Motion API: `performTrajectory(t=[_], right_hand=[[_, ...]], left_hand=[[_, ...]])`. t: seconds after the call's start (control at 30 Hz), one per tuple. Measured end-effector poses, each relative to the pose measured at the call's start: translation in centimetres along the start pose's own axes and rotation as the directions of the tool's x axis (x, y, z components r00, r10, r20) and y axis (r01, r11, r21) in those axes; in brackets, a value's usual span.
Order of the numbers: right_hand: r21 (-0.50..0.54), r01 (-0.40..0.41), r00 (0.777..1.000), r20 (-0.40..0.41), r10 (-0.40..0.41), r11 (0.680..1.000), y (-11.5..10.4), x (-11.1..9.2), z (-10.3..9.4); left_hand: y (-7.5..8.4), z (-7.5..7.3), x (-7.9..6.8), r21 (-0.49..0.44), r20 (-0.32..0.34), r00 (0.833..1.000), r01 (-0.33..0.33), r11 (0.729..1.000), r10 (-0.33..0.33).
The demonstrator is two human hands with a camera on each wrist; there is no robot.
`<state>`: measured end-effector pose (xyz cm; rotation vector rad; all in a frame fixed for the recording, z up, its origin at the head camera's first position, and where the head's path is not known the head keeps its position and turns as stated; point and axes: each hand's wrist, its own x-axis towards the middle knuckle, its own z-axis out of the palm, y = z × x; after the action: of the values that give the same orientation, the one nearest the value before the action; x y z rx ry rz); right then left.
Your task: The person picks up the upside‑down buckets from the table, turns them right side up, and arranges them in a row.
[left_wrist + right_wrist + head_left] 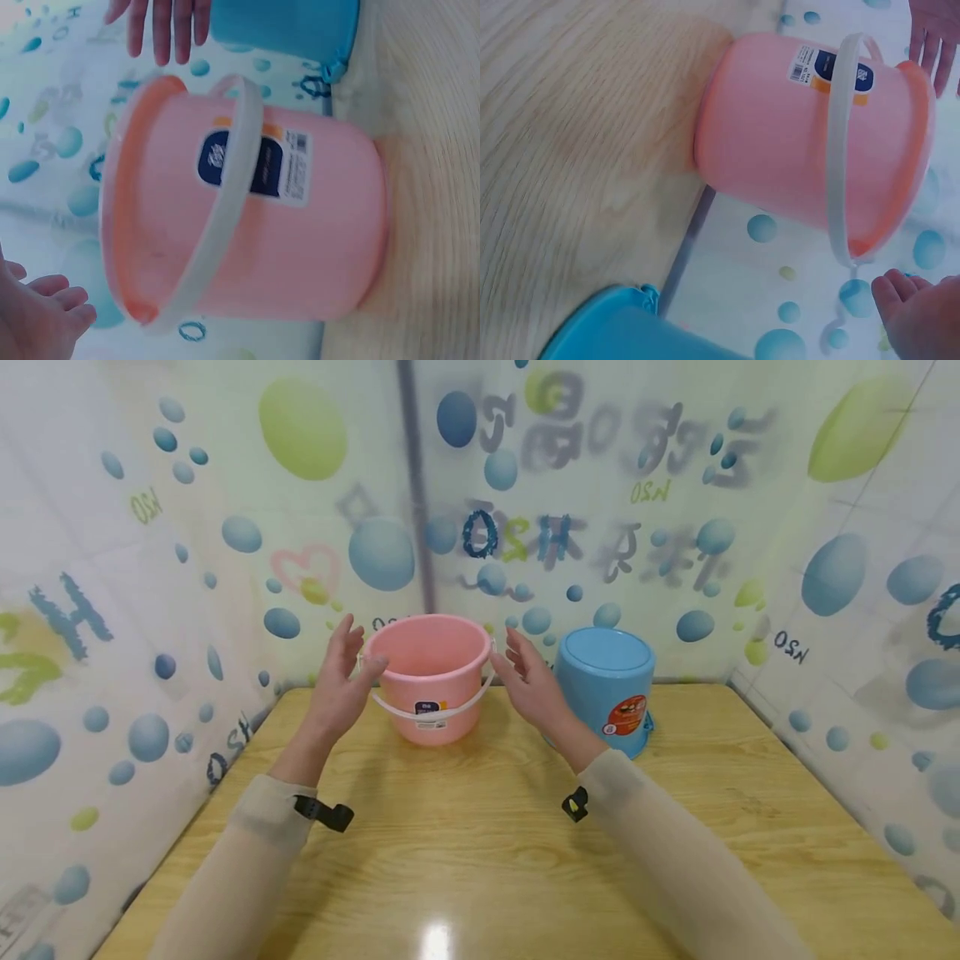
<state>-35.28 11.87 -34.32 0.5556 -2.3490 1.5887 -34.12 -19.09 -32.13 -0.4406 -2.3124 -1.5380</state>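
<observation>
A pink bucket [438, 693] stands upright at the back of the table, its white handle [225, 202] hanging down across the front label. My left hand [339, 681] is raised at the bucket's left side, fingers extended and thumb near the rim. On the other side, my right hand [531, 681] is held up by the right rim, palm facing the bucket. In the wrist views both hands stand just off the rim and hold nothing. To the right of my right hand, a blue bucket [600, 685] sits upside down, partly hidden behind that hand and wrist.
The wooden table [465, 860] stretches toward me. Behind it hangs a patterned wall covering [300, 527] with blue and green dots, close to the backs of both buckets. Similar sheets enclose the left and right sides. A red label [626, 714] marks the blue bucket.
</observation>
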Motion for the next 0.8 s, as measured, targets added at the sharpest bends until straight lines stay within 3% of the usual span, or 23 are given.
performTrajectory(t=[0.17,0.37,0.57,0.8], right_hand=[[-0.008,0.069,0.995,0.070,-0.068,0.998,-1.0,-2.1,-1.2],[-0.041,0.110,0.984,0.149,-0.103,0.993,-1.5,-4.8,-2.8],[-0.064,0.128,0.974,0.196,-0.114,0.990,-1.5,-7.4,-4.1],[-0.100,0.142,0.963,0.244,-0.114,0.985,-1.1,-10.3,-5.7]], left_hand=[[2.0,1.0,-1.0,-0.012,0.011,0.993,-0.115,0.993,0.115],[4.0,2.9,-2.3,-0.118,0.136,0.967,-0.199,0.973,0.214],[5.3,5.1,-3.7,-0.197,0.297,0.911,-0.236,0.952,0.288],[5.8,7.9,-5.3,-0.210,0.475,0.836,-0.196,0.958,0.275]])
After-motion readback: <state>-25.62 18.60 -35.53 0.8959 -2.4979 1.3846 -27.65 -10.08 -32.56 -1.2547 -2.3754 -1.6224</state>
